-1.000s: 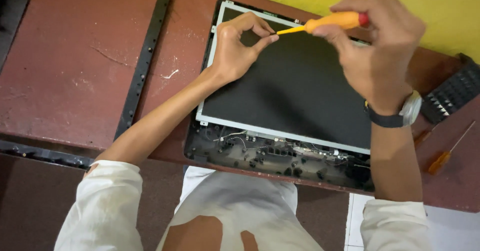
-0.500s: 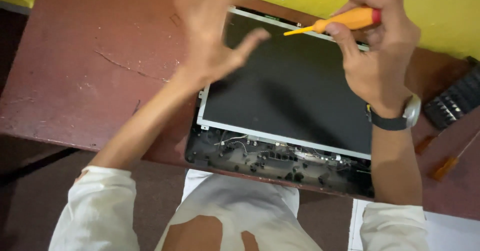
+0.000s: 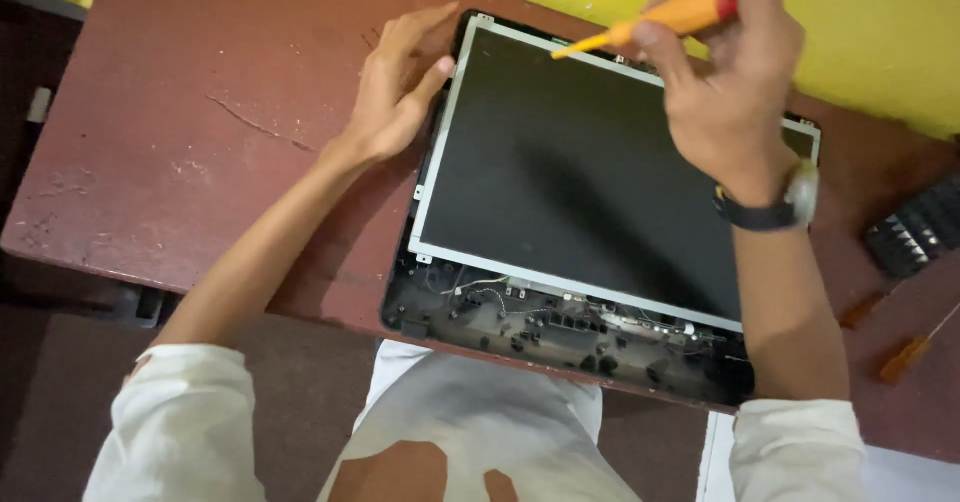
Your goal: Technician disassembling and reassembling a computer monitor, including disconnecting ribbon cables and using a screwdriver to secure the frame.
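Observation:
A bare laptop screen panel [image 3: 590, 172] with a dark face and a metal frame lies in its black back cover [image 3: 560, 347] on a reddish-brown table [image 3: 200, 122]. Wires and small parts show along the cover's near edge. My left hand [image 3: 395, 92] rests at the panel's left edge, fingers apart, thumb against the frame. My right hand [image 3: 730, 82], with a wristwatch, holds an orange-handled screwdriver [image 3: 650, 24] over the panel's far edge, its yellow tip pointing left.
A yellow wall [image 3: 880, 32] runs behind the table. At the right lie a black keyboard piece [image 3: 915, 227] and a second orange-handled screwdriver [image 3: 915, 352]. A white sheet [image 3: 900, 472] sits at the lower right. The table's near edge crosses below the panel.
My left hand left the panel's top left corner, lifted, then came down on the left edge of the frame. The right hand with the screwdriver stayed over the far edge.

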